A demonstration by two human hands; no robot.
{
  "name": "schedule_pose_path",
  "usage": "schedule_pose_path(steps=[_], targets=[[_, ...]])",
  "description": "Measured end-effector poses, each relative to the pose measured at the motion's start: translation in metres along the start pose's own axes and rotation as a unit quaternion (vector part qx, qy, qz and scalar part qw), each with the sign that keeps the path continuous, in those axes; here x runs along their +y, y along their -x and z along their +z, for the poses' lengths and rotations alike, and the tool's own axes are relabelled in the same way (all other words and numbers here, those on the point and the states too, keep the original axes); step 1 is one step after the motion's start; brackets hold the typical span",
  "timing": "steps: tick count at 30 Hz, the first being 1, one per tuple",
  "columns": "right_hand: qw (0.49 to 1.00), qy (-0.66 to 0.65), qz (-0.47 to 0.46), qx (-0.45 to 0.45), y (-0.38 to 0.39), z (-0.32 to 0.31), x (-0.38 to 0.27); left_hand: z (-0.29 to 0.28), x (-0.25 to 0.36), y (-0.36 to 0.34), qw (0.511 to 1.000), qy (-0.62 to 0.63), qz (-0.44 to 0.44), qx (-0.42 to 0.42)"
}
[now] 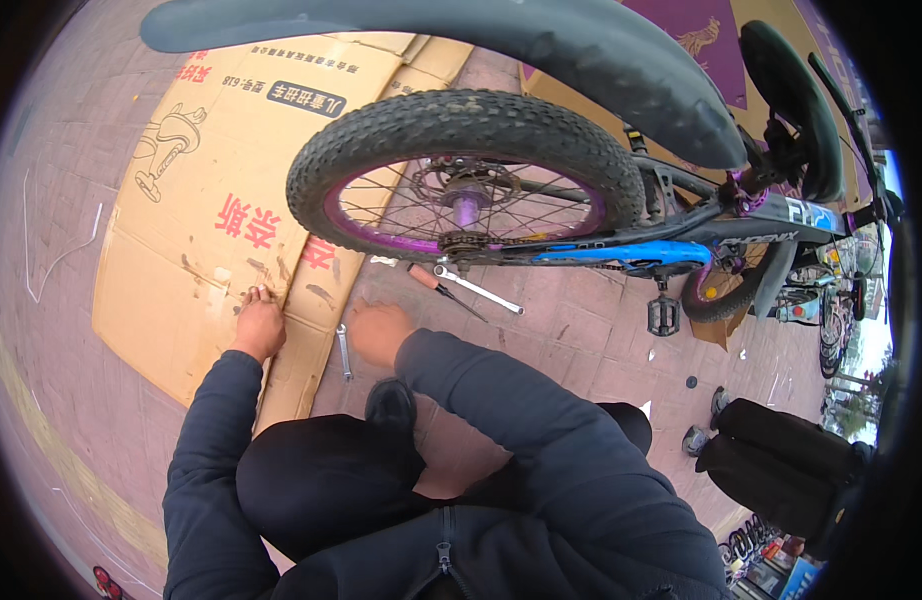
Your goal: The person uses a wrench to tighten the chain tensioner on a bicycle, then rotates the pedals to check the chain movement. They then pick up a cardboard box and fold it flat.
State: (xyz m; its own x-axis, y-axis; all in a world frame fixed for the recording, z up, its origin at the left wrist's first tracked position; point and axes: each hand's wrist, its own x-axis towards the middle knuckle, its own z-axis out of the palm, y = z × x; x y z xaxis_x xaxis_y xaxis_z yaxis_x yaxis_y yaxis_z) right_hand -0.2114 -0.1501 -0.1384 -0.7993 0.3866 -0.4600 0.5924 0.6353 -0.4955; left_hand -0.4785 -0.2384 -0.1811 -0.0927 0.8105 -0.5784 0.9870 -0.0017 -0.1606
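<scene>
My left hand (pixel 260 324) is on a flattened cardboard box (pixel 171 270), its fingers bunched together near dark grease smears. Anything small between those fingertips is hidden. My right hand (pixel 379 333) hovers over or rests near the paving just right of the cardboard; its fingers are blurred, so their grip cannot be made out. A small combination wrench (pixel 343 352) lies beside it, touching the cardboard edge. Farther off, a screwdriver (pixel 422 275) with an orange-brown handle and a longer wrench (pixel 479 289) lie beneath the bicycle's knobby rear wheel (pixel 461 112), which has a purple rim.
The bicycle (pixel 781 226) fills the far right, with a black mudguard (pixel 541 45) arching over its wheel and a pedal (pixel 663 314) sticking out. A person in dark trousers (pixel 771 455) stands at the right. My shoe (pixel 391 405) is close below my right hand.
</scene>
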Motion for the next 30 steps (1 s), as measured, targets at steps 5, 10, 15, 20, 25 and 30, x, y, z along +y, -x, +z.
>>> schedule_pose_path(steps=[5,10,15,20,25,30], targets=[[0.989,-0.023,0.125,0.072,0.174,-0.05,0.08,-0.083,0.033,0.017,0.991,0.13,0.029,-0.005],[0.864,0.174,0.399,0.252,0.325,-0.104,0.163,-0.205,0.13,0.036,0.894,0.332,0.211,0.215],[0.786,0.13,0.54,0.27,0.373,-0.077,0.237,-0.289,0.22,0.028,0.811,0.249,0.271,0.455],[0.79,-0.035,0.545,0.28,0.389,-0.049,0.282,-0.306,0.256,0.02,0.848,0.183,0.21,0.451],[0.797,-0.018,0.536,0.276,0.388,-0.044,0.294,-0.298,0.263,0.011,0.836,0.267,0.155,0.454],[0.822,-0.026,0.506,0.259,0.385,-0.043,0.294,-0.295,0.264,0.008,0.827,0.298,0.122,0.46]])
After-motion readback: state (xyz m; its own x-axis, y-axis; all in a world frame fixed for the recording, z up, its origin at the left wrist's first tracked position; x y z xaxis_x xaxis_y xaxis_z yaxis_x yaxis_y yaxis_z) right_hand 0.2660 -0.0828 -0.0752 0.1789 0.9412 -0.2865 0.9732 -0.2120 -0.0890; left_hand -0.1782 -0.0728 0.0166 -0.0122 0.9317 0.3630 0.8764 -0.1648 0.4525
